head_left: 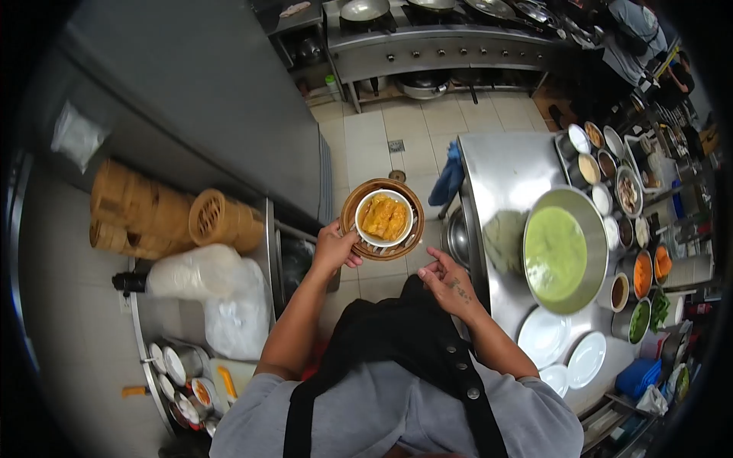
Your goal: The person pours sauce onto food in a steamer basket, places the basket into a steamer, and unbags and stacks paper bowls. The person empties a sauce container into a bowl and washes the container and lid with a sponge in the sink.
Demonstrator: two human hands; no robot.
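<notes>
The shirt (408, 408) lay nearest. The left hand (333, 249) gripped the steamer (418, 221); the right hand (449, 285) was loose, empty. It seemed light, stiff, best held sideways.

Bowl (384, 243) hides most of the bottom of the steamer (379, 183), fyi. Left of the steamer, can't tell what's in the bag (237, 313). Way past it, the top edge chops off a wok (434, 4), and any markings on the knobs (440, 53) are too tiny to read.
</notes>
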